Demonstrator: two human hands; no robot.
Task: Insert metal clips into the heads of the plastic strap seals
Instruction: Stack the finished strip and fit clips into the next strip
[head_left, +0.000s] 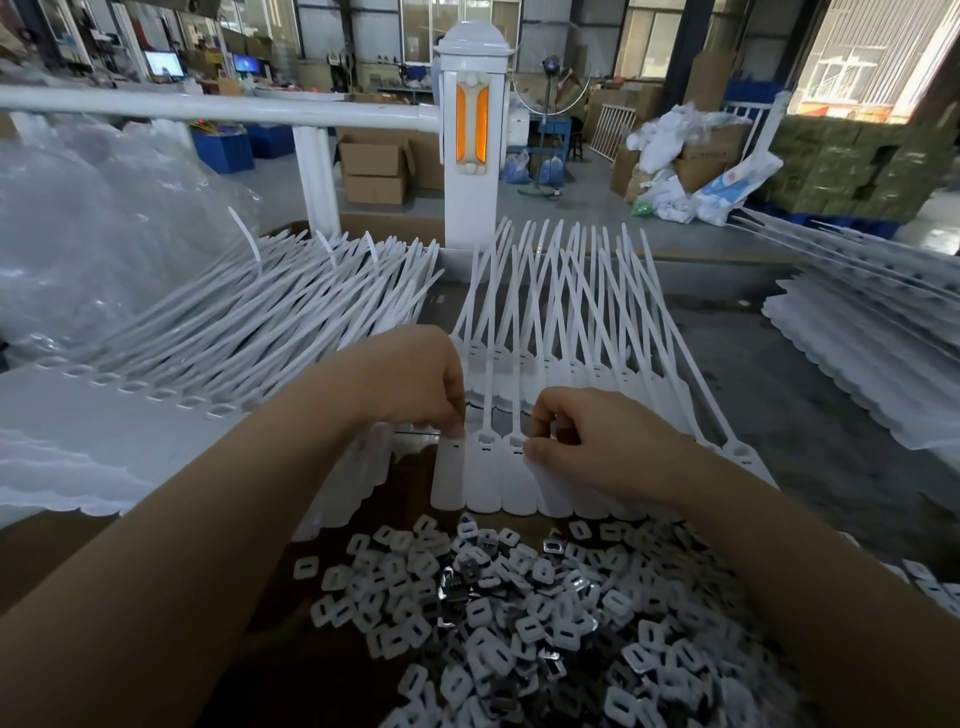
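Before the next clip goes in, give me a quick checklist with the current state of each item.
1. Clip supply: ok, pile of metal clips lies near the hands.
2. Seal row flat, slots up: ok.
3. Left hand steadies the row's left end: ok.
4. Right hand at a seal head: ok.
5. Clip in right fingers: cannot tell, hidden.
6. Earlier clips seated: cannot tell.

Strap seals (498, 467), centre: white plastic, smooth, matt, faintly translucent at the tags. Clips (519, 613), heap at 6 o'clock: pale matt faces with bright, glossy metal showing at edges and undersides. Bag (88, 223), 10 o'clock: clear glossy plastic film, crinkled. Post (471, 156), 12 o'clock: glossy white coating, probably painted metal. Boxes (376, 171) behind: dull brown cardboard.
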